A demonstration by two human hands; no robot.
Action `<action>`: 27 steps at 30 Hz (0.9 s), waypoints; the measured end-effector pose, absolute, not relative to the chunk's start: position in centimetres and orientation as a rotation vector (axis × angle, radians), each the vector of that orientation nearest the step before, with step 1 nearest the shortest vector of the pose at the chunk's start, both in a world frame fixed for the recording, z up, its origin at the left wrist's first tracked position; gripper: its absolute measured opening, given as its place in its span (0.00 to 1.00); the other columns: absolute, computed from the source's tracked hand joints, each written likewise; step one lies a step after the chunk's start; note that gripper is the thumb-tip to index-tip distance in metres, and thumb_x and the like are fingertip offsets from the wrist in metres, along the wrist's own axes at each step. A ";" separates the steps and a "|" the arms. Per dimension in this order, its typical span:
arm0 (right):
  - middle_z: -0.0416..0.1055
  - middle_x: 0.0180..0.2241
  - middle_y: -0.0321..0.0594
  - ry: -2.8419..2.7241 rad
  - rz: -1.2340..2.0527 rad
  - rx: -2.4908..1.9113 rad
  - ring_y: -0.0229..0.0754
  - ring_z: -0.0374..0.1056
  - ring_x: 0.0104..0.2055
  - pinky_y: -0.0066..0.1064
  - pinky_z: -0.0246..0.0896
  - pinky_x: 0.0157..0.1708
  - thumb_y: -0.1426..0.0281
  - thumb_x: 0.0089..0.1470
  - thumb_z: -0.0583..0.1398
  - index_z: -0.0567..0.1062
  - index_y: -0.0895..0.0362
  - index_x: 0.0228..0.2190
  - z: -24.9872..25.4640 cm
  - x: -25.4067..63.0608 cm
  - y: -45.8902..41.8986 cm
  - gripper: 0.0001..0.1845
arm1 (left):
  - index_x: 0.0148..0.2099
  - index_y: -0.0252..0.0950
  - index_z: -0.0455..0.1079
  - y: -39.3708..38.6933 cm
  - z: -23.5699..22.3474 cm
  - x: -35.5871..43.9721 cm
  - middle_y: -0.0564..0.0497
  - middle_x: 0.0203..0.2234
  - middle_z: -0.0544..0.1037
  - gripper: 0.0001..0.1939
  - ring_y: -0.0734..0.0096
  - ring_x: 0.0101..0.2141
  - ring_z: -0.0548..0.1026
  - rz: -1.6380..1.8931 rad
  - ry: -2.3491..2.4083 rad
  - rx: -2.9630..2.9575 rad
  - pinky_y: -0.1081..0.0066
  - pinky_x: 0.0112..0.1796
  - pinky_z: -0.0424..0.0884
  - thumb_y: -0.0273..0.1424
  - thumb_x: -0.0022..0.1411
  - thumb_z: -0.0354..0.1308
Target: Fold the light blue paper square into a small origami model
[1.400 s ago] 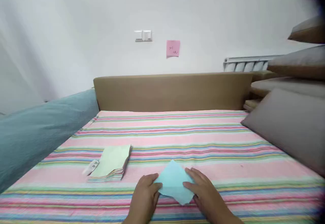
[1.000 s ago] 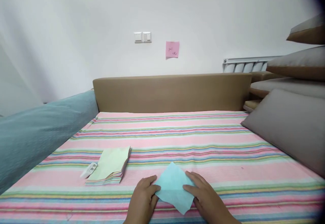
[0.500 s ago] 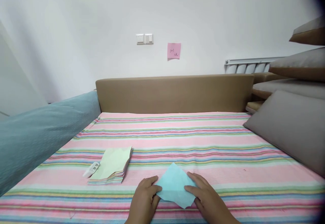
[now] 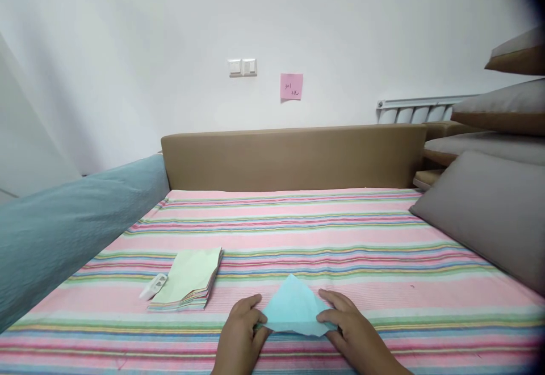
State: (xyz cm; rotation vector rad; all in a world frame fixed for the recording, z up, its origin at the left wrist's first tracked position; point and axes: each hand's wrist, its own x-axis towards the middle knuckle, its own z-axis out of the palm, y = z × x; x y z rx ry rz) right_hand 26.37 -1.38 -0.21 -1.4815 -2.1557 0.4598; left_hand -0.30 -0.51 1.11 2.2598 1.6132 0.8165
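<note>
A light blue sheet of paper lies low in the middle of the head view, pointed at its far end and creased across its near part. My left hand pinches its left corner between thumb and fingers. On the other side, my right hand grips the right corner, its thumb beneath and fingers curled over the edge. The near edge of the paper lifts slightly off the striped bedsheet.
A stack of coloured paper lies to the left, with a small white object against it. Grey cushions are piled at the right. A brown backrest and a blue-covered armrest border the bed.
The paper's near point, which hung toward me, now shows as a nearly straight folded-looking edge. Both hands have shifted slightly outward, holding the corners.
</note>
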 end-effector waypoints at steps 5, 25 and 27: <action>0.62 0.55 0.44 -2.109 0.548 -1.514 0.49 0.55 0.58 0.44 0.52 0.55 0.64 0.51 0.56 0.78 0.51 0.35 -0.1 27.2 -1.3 0.12 | 0.28 0.39 0.74 -0.4 1.3 -0.3 0.45 0.46 0.73 0.03 0.54 0.49 0.68 0.801 1.630 2.194 0.56 0.47 0.66 0.28 0.52 0.59; 0.66 0.49 0.47 -1.874 0.442 -1.709 0.51 0.57 0.55 0.43 0.57 0.49 0.59 0.54 0.52 0.66 0.55 0.21 -0.2 25.9 -0.6 0.16 | 0.22 0.37 0.67 0.5 1.7 0.0 0.44 0.37 0.77 0.12 0.54 0.49 0.68 0.796 1.792 2.242 0.56 0.45 0.65 0.33 0.57 0.56; 0.67 0.48 0.47 -1.861 0.429 -1.725 0.51 0.58 0.54 0.42 0.57 0.48 0.61 0.53 0.53 0.65 0.55 0.20 -0.3 25.8 -0.5 0.15 | 0.22 0.37 0.66 0.6 1.7 0.0 0.45 0.36 0.77 0.11 0.54 0.49 0.68 0.789 1.799 2.259 0.57 0.45 0.65 0.32 0.56 0.57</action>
